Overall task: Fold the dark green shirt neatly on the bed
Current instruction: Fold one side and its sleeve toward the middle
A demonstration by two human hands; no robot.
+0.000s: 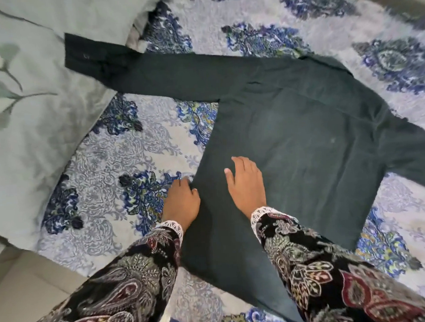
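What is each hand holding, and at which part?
Left hand pinches the shirt at its left side edge; right hand only rests flat on it.

— What do you have under your palms?

— You're touching the dark green shirt (303, 131): matt woven cloth, smooth, faintly creased, with no sheen.

— And under it?

— Your bedspread (112, 156) is printed cloth, blue and grey paisley, soft-looking and matt. The pillow (31, 108) beside you is pale green fabric, smooth, with a slight satin gloss.

— My cuffs?

— Your sleeves (129, 283) are dark patterned cloth, edged with white lace trim (261, 213).
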